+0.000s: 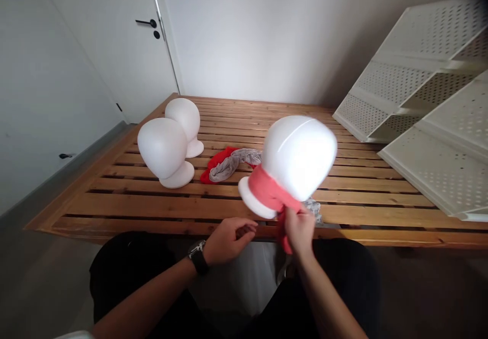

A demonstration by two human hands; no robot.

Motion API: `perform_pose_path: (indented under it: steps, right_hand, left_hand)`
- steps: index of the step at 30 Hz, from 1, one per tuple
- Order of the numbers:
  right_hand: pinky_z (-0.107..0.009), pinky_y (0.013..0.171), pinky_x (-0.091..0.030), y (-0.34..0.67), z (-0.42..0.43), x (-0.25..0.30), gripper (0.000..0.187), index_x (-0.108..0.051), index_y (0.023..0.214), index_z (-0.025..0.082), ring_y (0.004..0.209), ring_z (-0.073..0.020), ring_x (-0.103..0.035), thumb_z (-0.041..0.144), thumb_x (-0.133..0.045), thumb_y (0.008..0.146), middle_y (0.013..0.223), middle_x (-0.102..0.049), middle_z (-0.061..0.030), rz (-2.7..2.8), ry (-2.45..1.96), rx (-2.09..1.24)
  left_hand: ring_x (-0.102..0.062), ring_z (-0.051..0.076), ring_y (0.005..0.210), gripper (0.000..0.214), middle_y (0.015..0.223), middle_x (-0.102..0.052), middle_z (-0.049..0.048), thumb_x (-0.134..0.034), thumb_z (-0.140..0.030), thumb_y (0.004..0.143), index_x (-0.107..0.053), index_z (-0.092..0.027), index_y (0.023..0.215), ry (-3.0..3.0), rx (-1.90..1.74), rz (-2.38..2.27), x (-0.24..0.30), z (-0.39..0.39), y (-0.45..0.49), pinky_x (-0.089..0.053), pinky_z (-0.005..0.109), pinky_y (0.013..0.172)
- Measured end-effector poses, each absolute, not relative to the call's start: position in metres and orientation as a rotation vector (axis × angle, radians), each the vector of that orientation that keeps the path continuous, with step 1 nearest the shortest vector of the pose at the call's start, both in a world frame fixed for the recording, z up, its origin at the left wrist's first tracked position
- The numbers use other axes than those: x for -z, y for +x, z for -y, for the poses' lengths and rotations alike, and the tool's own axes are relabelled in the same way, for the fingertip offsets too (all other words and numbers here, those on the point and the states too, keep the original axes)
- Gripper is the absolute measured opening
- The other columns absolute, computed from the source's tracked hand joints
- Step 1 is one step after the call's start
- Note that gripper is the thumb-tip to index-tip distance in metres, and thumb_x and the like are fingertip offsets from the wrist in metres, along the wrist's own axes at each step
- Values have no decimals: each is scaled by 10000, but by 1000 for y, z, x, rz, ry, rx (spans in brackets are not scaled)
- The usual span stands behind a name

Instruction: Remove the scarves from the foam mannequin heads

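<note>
A white foam mannequin head (299, 153) is tilted up off the slatted wooden platform (152, 196), with a red scarf (267, 191) wrapped round its neck. My right hand (299, 229) grips the scarf's ends just below the neck and holds the head tilted. My left hand (229, 237), with a watch on its wrist, is loosely closed at the platform's front edge, close to the scarf; whether it holds anything I cannot tell. Two more white mannequin heads (163, 151) (185, 123) stand upright at the left.
A red cloth (217, 163) and a grey cloth (234, 162) lie twisted together mid-platform. A white perforated metal shelf unit (419, 100) lies tilted at the right. A white door (114, 39) is at the back left. My dark-clad knees are below the platform edge.
</note>
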State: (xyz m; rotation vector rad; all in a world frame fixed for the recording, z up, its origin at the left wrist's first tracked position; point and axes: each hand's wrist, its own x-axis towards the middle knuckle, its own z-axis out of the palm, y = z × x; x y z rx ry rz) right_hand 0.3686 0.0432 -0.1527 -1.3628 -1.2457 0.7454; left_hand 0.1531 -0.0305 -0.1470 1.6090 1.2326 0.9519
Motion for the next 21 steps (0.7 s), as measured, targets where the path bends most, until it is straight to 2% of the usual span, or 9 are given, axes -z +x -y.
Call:
perform_pose_path:
  steps: [3, 5, 9, 11, 13, 16, 18, 21]
  right_hand:
    - [-277, 552, -425, 340, -36, 182, 284, -590, 668, 207, 547, -171, -534, 378, -579, 895, 578, -623, -9, 1353, -1356, -794]
    - [-295, 626, -456, 332, -36, 192, 306, -627, 727, 198, 621, -194, -581, 402, -557, 944, 647, -660, -30, 1471, -1371, -763]
    - [-357, 855, -527, 324, -31, 202, 237, -717, 976, 175, 916, -268, -689, 324, -533, 957, 972, -746, -122, 1708, -1320, -661]
    - [-371, 894, -533, 320, -25, 207, 246, -712, 1077, 176, 995, -284, -695, 279, -529, 949, 1074, -733, -142, 1798, -1334, -622]
    - [-365, 879, -536, 315, -18, 212, 263, -702, 1135, 182, 1005, -285, -701, 248, -526, 952, 1136, -719, -148, 1893, -1377, -615]
    - [-362, 870, -542, 308, -13, 217, 305, -681, 1225, 187, 1027, -292, -709, 235, -535, 962, 1236, -702, -157, 1997, -1415, -695]
    - [-381, 903, -549, 305, -13, 217, 346, -653, 1291, 180, 1086, -309, -706, 243, -532, 973, 1282, -694, -169, 2006, -1393, -785]
    - [-440, 1021, -538, 306, -10, 216, 441, -578, 1402, 167, 1220, -329, -674, 280, -542, 978, 1319, -683, -177, 1919, -1315, -911]
  left_hand:
    - [-756, 233, 956, 356, 1090, -794, 120, -654, -488, 994, -723, -167, 1133, 1306, -1063, -1273, 168, 28, 166, -589, 337, 857]
    - [-757, 238, 875, 471, 1036, -793, 133, -638, -602, 980, -698, -152, 1104, 1126, -1085, -1318, 182, 26, 163, -591, 351, 814]
    - [-756, 244, 856, 613, 985, -795, 154, -670, -730, 909, -728, -127, 1001, 971, -1058, -1255, 195, 27, 155, -599, 362, 831]
    - [-756, 242, 830, 664, 970, -797, 163, -704, -775, 854, -740, -119, 945, 835, -1019, -1260, 196, 26, 153, -600, 360, 819]
    - [-735, 225, 720, 723, 901, -789, 165, -690, -826, 824, -733, -109, 902, 622, -911, -1278, 197, 25, 150, -594, 356, 731]
    - [-700, 203, 629, 729, 807, -766, 167, -642, -835, 850, -694, -109, 812, 387, -779, -1284, 201, 21, 146, -567, 339, 650]
    - [-702, 200, 638, 692, 789, -760, 169, -634, -799, 874, -673, -116, 769, 338, -783, -1274, 204, 20, 146, -561, 329, 657]
    - [-741, 211, 758, 595, 896, -787, 169, -724, -701, 844, -725, -107, 875, 416, -874, -1204, 207, 22, 147, -572, 323, 753]
